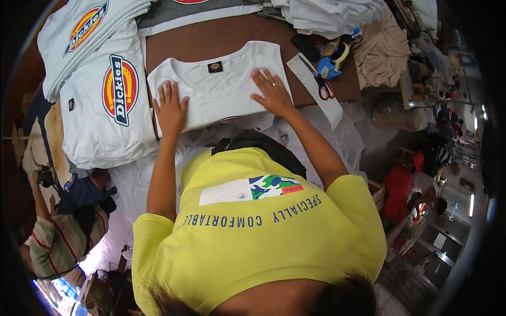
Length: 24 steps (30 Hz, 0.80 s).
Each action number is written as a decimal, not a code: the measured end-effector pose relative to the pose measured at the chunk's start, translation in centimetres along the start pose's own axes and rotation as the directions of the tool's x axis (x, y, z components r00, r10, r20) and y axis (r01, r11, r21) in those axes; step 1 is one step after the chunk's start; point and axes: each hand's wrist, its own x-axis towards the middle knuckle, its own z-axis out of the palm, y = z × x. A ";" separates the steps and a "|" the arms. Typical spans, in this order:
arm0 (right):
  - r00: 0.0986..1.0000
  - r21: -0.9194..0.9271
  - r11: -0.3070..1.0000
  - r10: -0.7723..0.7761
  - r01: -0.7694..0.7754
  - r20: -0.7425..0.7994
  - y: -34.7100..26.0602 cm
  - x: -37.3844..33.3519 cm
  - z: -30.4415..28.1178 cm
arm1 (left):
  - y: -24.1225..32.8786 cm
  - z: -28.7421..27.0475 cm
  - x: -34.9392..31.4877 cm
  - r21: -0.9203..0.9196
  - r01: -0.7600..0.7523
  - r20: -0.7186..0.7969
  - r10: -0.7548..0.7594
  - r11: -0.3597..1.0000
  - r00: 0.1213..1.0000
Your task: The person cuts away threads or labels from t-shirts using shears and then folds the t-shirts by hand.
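Observation:
A white T-shirt (221, 102) lies folded on the brown table top in front of me, its neckline and dark neck label (215, 67) facing up. My left hand (171, 108) rests flat on its left side, fingers spread and pointing away from me. On the right side my right hand (271, 94) lies open too, a ring on one finger. Neither hand grips anything; both press on the cloth. Part of the shirt's near edge hangs at the table's front edge.
Stacks of folded white printed shirts (108, 139) stand at the left. Red-handled scissors (325, 88), a white ruler-like strip (316, 92) and a blue tape dispenser (331, 60) lie right. Beyond are white cloth (332, 16) and beige cloth (380, 50). Another person (66, 239) works at far left.

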 end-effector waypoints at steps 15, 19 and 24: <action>0.910 0.184 0.919 0.378 -0.347 -0.168 6.6 8.6 1.3 | -3.5 0.0 10.7 -0.172 0.010 -0.285 -0.060 0.985 0.957; 0.882 0.008 0.896 0.435 -0.444 0.182 8.1 12.7 -2.9 | -6.3 -1.1 13.6 -0.366 0.066 0.040 -0.055 0.928 0.998; 0.917 0.318 0.865 0.325 -0.388 0.233 12.4 13.9 -7.4 | -7.6 -8.6 16.2 -0.772 0.248 0.282 -0.034 0.585 0.959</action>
